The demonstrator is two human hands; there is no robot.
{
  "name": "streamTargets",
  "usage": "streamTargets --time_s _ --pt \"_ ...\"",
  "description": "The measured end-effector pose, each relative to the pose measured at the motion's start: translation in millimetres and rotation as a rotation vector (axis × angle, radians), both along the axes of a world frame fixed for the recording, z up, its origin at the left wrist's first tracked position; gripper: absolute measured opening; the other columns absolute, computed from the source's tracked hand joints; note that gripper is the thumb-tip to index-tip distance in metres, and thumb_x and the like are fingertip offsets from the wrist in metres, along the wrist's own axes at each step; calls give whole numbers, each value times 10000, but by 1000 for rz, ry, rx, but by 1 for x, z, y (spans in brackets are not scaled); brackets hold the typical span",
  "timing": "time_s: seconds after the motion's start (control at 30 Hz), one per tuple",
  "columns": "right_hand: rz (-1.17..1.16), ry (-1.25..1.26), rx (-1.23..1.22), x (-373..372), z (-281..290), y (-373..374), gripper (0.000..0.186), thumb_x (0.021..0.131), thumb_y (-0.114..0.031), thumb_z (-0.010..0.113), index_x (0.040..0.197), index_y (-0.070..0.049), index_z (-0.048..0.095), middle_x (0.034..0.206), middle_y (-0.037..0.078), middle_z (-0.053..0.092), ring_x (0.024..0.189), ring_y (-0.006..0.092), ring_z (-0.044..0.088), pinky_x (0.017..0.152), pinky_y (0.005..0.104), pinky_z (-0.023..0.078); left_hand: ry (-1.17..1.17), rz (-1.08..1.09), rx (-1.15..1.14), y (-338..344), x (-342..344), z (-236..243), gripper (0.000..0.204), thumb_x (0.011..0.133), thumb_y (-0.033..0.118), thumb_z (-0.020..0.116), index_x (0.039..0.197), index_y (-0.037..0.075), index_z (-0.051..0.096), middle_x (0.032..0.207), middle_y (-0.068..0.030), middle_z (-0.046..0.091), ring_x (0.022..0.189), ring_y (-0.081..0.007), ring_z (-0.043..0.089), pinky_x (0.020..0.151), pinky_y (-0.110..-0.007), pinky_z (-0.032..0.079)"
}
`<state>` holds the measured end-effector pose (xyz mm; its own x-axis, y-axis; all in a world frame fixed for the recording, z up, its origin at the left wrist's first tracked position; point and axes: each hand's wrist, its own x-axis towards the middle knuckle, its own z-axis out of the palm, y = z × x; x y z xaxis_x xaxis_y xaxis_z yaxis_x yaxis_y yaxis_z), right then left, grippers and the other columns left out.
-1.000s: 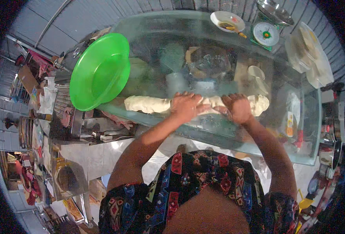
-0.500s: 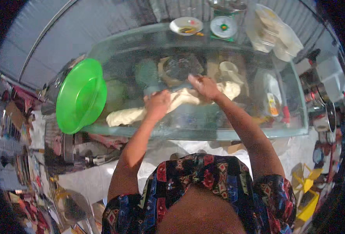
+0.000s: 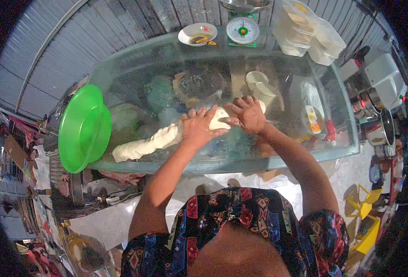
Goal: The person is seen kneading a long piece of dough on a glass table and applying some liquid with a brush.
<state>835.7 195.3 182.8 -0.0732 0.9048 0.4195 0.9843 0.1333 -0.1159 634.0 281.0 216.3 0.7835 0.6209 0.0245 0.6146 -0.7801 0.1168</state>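
Note:
A long, pale roll of dough [image 3: 151, 143] lies slantwise across the glass tabletop, its left end nearer to me. My left hand [image 3: 198, 130] rests palm down on the roll just right of its middle, fingers spread over it. Close beside it, my right hand [image 3: 249, 117] presses on the dough near the far right end, its fingers also apart. Neither hand is wrapped round the roll. Between and under the hands, part of the dough is hidden.
A large green plastic basin [image 3: 81, 131] leans at the table's left end. Along the back edge stand a white bowl [image 3: 185, 36], a dial kitchen scale [image 3: 242, 31] and clear plastic containers [image 3: 300, 32]. A grey machine [image 3: 384, 76] stands beyond the right edge. Objects show beneath the glass [image 3: 134, 87].
Both hands have shifted rightward along the dough. My right hand, blurred and partly raised before, now lies spread on the roll. The whole view has shifted slightly.

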Motion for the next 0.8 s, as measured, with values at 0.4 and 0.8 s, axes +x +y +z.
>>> streamTargets --time_s 0.4,0.8 --pt "-75 284 -401 17 22 64 530 931 -545 416 908 -105 712 814 206 673 817 380 659 749 489 513 -139 -56 -125 66 13 -37 635 831 671 512 1104 123 685 1078 -143 671 1032 -337 618 882 -438 470" --pt "-77 98 -46 14 2 39 491 819 -554 575 1138 -189 650 1084 38 603 1003 250 572 901 514 374 -293 77 192 27 25 -20 473 933 437 493 1360 235 476 1256 -66 588 1179 -307 516 936 -468 419"
